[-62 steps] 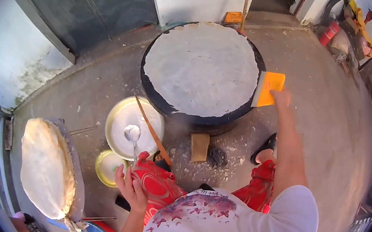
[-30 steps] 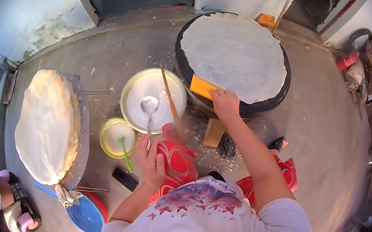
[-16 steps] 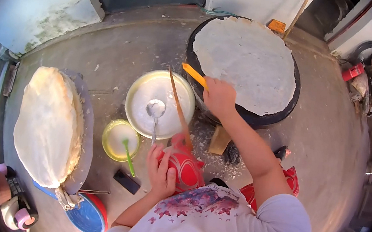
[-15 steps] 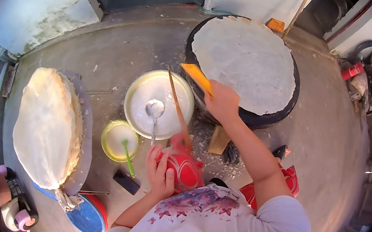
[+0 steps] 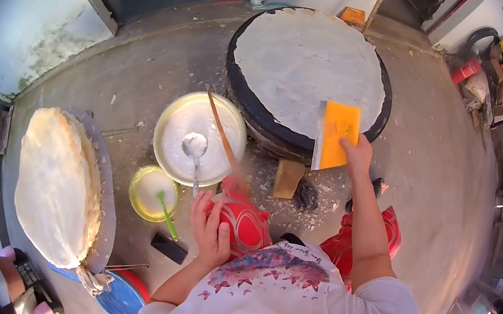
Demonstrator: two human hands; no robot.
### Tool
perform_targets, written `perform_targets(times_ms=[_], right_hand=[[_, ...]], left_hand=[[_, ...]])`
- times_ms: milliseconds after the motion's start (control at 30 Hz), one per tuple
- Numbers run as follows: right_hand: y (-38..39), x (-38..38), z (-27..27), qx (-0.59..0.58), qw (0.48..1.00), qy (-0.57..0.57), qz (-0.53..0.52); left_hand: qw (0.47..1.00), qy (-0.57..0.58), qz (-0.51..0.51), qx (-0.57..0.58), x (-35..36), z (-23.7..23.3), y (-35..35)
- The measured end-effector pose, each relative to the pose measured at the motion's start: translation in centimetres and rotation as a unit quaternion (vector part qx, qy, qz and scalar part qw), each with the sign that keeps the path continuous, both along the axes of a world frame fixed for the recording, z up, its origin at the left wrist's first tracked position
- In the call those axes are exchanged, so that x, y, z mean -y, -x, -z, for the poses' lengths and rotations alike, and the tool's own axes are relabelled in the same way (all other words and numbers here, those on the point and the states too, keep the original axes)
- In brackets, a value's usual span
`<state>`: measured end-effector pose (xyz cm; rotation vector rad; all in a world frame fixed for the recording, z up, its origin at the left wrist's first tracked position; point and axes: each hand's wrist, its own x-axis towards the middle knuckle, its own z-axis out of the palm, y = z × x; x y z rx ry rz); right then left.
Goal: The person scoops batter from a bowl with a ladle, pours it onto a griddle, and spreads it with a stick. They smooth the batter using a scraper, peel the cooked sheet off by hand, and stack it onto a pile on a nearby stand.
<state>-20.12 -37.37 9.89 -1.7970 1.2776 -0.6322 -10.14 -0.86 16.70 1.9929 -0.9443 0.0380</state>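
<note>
My right hand [image 5: 358, 155] grips a yellow scraper [image 5: 338, 136] with a metal edge, held near the front edge of the round black griddle [image 5: 385, 98]. A thin, pale sheet of batter [image 5: 308, 66] covers most of the griddle's top. My left hand [image 5: 211, 233] rests on my red-trousered knee, fingers spread and holding nothing. Ahead of that knee stands a large basin [image 5: 161, 139] of white batter with a metal ladle [image 5: 194, 146] in it. A wooden stick [image 5: 220, 126] crosses the basin's right side.
Left of my knee are a small yellow-green bowl [image 5: 134, 196] with a green spoon [image 5: 167, 214] and a phone [image 5: 169, 248]. Farther left lies a stack of large thin pancakes [image 5: 57, 188] above a blue basin [image 5: 121, 304]. A wooden block [image 5: 287, 179] sits before the griddle.
My right hand has swung right and back towards me with the scraper, from the griddle's left side to its front edge. The scraper's broad face has turned into view. My left hand stays on the knee.
</note>
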Motion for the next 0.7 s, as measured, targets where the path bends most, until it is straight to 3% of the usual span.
perform_targets(times_ms=[100, 167, 300, 367, 400, 500, 567, 600, 700], right_hand=[[-1.1, -1.3, -1.5, 0.016, 0.998, 0.039, -0.038], [-1.9, -1.3, -0.7, 0.051, 0.994, -0.044, -0.089], [-0.8, 1.0, 0.0, -0.001, 0.998, -0.053, -0.045], [0.2, 1.1, -3.2, -0.122, 0.987, 0.103, -0.007], [0.8, 0.8, -4.4, -0.121, 0.987, 0.101, -0.007], [3.3, -0.9, -5.6, -0.107, 0.986, 0.095, -0.085], [5.0, -2.4, -5.1, -0.046, 0.969, -0.028, -0.241], [5.5, -3.1, -5.1, -0.043, 0.969, -0.031, -0.242], [5.6, -4.7, -5.3, -0.135, 0.935, -0.017, -0.327]], left_hand=[[1.0, -0.001, 0.01, 0.001, 0.9, -0.1, 0.2], [1.0, -0.006, 0.017, -0.003, 1.4, -0.3, 0.6], [0.998, 0.008, 0.042, -0.049, 3.2, -0.9, 0.0], [0.996, 0.02, 0.046, -0.071, 4.5, -1.0, -1.1], [0.998, 0.012, 0.059, -0.027, 5.4, -0.8, -2.2], [0.994, -0.016, 0.092, 0.055, 9.4, -0.4, -5.4], [0.982, -0.048, 0.145, 0.114, 13.0, 1.0, -7.6], [0.975, -0.067, 0.162, 0.138, 14.8, 1.8, -8.3], [0.951, -0.112, 0.188, 0.218, 19.4, 5.4, -9.9]])
